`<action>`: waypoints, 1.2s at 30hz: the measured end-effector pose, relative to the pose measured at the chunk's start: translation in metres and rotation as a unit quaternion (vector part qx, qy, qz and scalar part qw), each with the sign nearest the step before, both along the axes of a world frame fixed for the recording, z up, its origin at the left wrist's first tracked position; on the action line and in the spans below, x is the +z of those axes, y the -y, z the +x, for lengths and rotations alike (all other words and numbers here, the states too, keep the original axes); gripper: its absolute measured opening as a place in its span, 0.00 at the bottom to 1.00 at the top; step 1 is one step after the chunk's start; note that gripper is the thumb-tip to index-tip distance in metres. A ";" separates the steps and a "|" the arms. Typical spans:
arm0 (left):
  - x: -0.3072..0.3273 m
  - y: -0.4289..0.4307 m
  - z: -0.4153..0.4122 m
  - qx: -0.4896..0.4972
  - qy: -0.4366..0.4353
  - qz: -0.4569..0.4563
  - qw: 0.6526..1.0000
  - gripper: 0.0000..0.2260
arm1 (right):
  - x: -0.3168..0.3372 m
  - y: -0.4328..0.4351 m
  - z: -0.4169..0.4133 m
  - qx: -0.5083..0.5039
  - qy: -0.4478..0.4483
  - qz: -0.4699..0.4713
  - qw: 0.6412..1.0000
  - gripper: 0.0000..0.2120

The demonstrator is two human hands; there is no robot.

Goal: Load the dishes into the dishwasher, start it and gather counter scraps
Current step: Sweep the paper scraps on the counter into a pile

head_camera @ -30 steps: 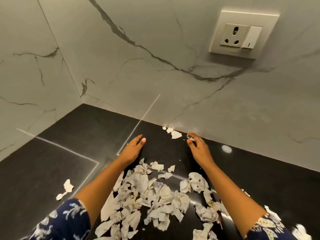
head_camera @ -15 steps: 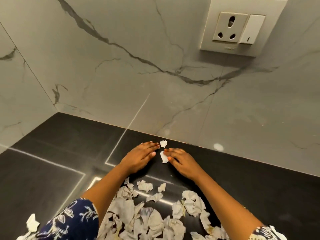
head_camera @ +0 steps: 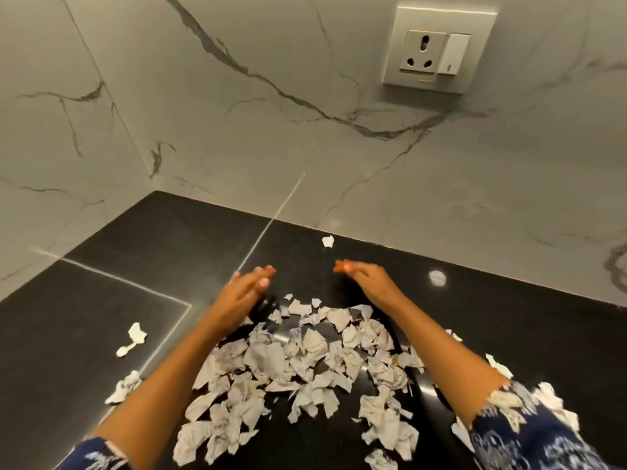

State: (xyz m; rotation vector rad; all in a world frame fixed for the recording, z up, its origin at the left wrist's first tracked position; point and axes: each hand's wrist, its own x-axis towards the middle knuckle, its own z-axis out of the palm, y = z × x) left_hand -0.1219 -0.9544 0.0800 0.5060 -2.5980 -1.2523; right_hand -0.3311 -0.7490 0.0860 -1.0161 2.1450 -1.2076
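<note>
Torn, crumpled paper scraps [head_camera: 298, 368] lie heaped between our forearms on the glossy black countertop [head_camera: 84, 334]. Just past the heap, our left hand [head_camera: 242, 293] and right hand [head_camera: 368, 279] reach forward, apart, fingers straight and close together, gripping nothing, though blurred. A lone scrap [head_camera: 328, 241] lies near the grey-veined marble wall [head_camera: 237, 147], below a white socket [head_camera: 437, 49].

The left sleeve [head_camera: 92, 456] and right sleeve [head_camera: 529, 435] are navy with white floral print.
</note>
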 end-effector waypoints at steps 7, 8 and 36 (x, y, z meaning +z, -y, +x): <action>-0.027 0.088 0.131 0.331 0.246 -0.128 0.902 0.25 | -0.020 0.095 -0.047 0.092 -0.196 0.225 0.950 0.27; -0.032 0.086 0.139 0.330 0.257 -0.126 0.900 0.26 | -0.023 0.099 -0.042 0.110 -0.209 0.246 0.940 0.27; -0.047 -0.050 0.222 0.367 0.230 -0.180 0.883 0.31 | -0.017 0.132 0.121 0.321 -0.215 0.221 0.896 0.29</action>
